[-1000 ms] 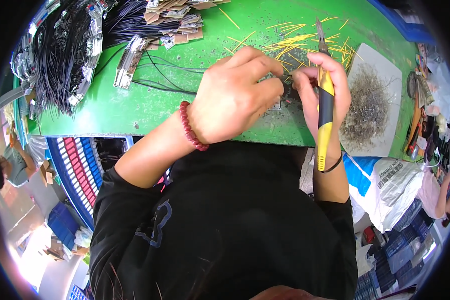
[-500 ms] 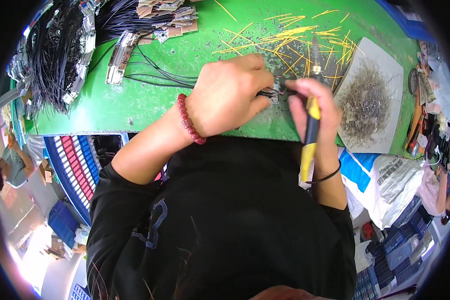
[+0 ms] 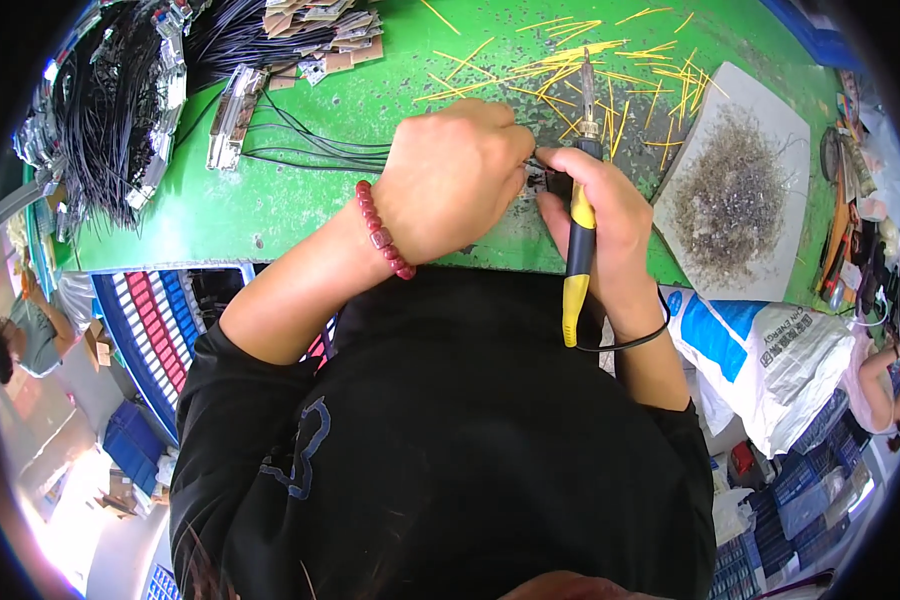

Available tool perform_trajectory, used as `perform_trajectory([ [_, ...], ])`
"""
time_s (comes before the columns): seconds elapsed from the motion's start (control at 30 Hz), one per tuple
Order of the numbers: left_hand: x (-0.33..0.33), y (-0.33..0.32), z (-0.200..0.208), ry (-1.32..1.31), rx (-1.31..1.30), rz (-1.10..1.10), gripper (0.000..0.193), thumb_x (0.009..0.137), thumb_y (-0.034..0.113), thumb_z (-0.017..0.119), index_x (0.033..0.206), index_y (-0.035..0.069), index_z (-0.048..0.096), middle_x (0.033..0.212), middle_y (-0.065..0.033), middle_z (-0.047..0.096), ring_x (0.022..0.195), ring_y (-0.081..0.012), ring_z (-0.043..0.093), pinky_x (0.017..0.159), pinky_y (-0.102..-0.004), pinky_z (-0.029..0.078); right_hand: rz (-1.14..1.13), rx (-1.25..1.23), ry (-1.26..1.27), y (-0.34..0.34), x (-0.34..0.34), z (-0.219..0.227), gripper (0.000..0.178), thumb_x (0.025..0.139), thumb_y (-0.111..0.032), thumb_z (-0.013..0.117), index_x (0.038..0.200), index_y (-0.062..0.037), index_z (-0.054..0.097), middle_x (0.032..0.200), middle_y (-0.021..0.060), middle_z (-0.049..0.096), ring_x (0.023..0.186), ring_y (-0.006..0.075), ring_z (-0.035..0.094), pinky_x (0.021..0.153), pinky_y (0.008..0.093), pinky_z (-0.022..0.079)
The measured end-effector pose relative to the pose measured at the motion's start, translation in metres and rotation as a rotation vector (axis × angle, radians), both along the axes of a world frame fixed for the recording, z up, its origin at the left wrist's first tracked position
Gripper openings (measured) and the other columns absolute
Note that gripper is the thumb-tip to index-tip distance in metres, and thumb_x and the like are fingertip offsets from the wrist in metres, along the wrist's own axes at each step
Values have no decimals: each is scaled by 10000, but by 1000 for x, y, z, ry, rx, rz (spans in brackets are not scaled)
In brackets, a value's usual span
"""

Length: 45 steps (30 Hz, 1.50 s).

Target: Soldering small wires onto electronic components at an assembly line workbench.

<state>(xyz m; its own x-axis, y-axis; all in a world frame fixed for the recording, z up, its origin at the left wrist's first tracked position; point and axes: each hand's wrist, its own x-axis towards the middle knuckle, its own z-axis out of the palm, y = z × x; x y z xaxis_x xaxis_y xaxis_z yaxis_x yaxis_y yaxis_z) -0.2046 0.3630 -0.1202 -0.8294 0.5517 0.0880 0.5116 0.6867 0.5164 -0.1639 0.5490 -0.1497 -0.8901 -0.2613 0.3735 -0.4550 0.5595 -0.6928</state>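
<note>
My left hand (image 3: 460, 175), a red bead bracelet at its wrist, is closed over the ends of several black wires (image 3: 320, 155) that run in from the left. A small metal piece (image 3: 537, 180) peeks out by its fingertips, mostly hidden. Close beside it, my right hand (image 3: 605, 205) grips a yellow and black soldering iron (image 3: 578, 255). The iron's metal tip points away from me, over the yellow sticks, apart from the wires. My right thumb and forefinger reach to the wire ends at the left fingertips; what they pinch there is too small to make out.
Thin yellow sticks (image 3: 560, 65) lie scattered beyond my hands on the green table (image 3: 170, 225). A grey board (image 3: 798, 170) at right bears a heap of dark clippings. Bundled black wires (image 3: 100, 120) with metal connectors fill the far left. A white bag (image 3: 785, 370) lies right.
My right hand and the soldering iron have moved left, closer to my left hand. The right fingers, apart from the left fingertips before, now meet them. My left hand has shifted slightly left.
</note>
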Motion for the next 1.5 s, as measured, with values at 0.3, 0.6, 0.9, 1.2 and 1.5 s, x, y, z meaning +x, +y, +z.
perform_trajectory([
  [0.3, 0, 2, 3, -67, -10, 28, 77, 813, 135, 633, 849, 67, 635, 784, -92, 605, 757, -321, 618, 632, -424, 496, -20, -40, -39, 0, 1, -2, 492, 662, 35, 745, 1112, -115, 612, 745, 72, 581, 664, 261, 582, 583, 362, 461],
  [0.6, 4, 4, -3, -81, 124, 62, 98, 801, 161, 676, 848, 78, 653, 780, -87, 621, 715, -313, 625, 591, -415, 486, -33, -51, -10, -2, 0, 0, 487, 675, 24, 745, 1120, -123, 614, 822, 68, 633, 683, 260, 596, 598, 359, 474],
  [0.9, -1, 5, -9, -111, 82, 57, 112, 820, 173, 662, 844, 64, 657, 775, -103, 616, 722, -332, 620, 610, -425, 484, -18, -120, -79, 1, 0, -5, 512, 674, 23, 748, 1148, -119, 615, 906, 91, 658, 706, 254, 616, 627, 340, 491],
  [1.2, -3, 4, -11, -126, 57, 45, 109, 818, 170, 654, 829, 62, 651, 758, -97, 618, 706, -319, 621, 613, -413, 487, -179, -495, -259, 28, 30, 12, 692, 941, -534, 554, 1332, 36, 514, 827, 124, 705, 638, 88, 580, 597, 209, 454],
  [1.5, -4, 5, -12, -113, 43, 56, 104, 809, 173, 656, 820, 70, 660, 762, -80, 631, 705, -299, 629, 607, -397, 490, -265, -577, -240, 42, 40, 2, 301, 836, -242, 706, 946, 23, 617, 759, 17, 570, 631, 63, 475, 578, 212, 363],
])
